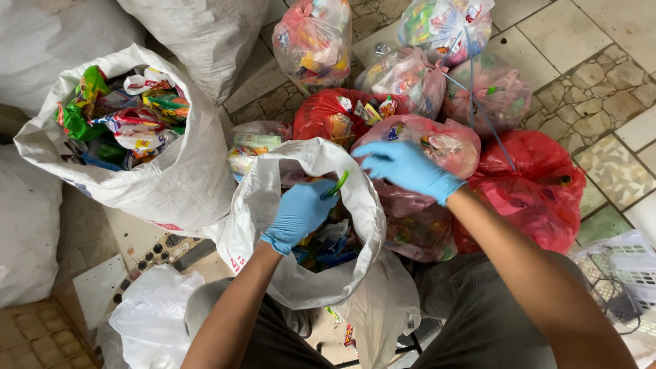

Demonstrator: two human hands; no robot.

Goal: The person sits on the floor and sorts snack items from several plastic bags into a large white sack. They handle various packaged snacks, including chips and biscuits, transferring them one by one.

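Two gloved hands over white sack [355,205]: left hand [298,213] clamped on green wrapper [339,183], apparently; right hand [404,166] spread, rim steadied.

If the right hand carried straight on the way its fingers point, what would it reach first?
Probably the rim of the open white woven sack, just ahead of the blue-gloved right hand's fingertips; depth is unclear, so it might pass slightly above.

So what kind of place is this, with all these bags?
Probably a sorting spot for plastic waste: a white sack stuffed with colourful wrappers, knotted red and clear bags of more packaging piled on a tiled floor, and gloved hands.
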